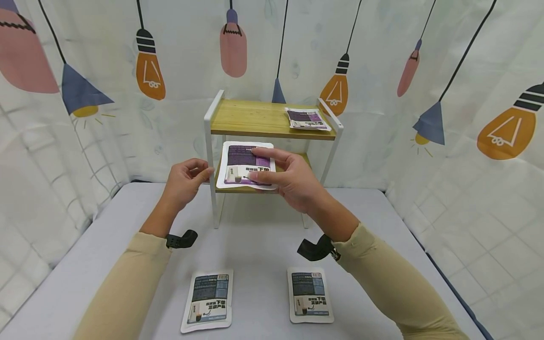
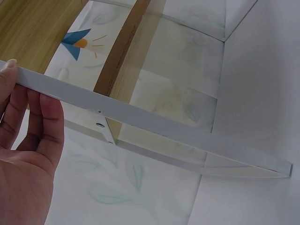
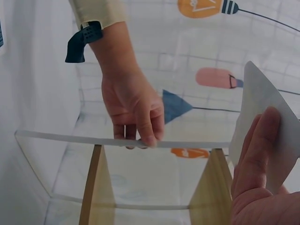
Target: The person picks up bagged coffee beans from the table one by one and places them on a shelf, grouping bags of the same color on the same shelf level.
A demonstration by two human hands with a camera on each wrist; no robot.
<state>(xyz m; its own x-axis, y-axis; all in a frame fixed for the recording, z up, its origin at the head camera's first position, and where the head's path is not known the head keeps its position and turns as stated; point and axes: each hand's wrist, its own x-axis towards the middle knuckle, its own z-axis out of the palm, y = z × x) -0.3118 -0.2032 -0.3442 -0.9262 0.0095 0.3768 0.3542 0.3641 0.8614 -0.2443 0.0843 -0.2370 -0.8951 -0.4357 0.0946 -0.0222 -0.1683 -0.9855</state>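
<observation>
My left hand [image 1: 185,182] pinches the white front post [image 2: 154,126] of a small two-tier shelf, with the thumb on one side and the fingertips on the other. My right hand [image 1: 297,179] holds a flat white packet with a purple printed label [image 1: 238,163] between thumb and fingers, in front of the gap between the two tiers. In the right wrist view the plain back of this packet [image 3: 265,93] shows. Behind it, the lower wooden board [image 1: 238,190] is mostly hidden. A purple packet [image 1: 307,119] lies at the right end of the upper board [image 1: 250,118].
Two white packets with dark blue labels, a left one [image 1: 207,302] and a right one [image 1: 310,296], lie flat on the white table [image 1: 259,250] near its front. A curtain printed with lamps [image 1: 187,118] hangs behind the shelf and at both sides.
</observation>
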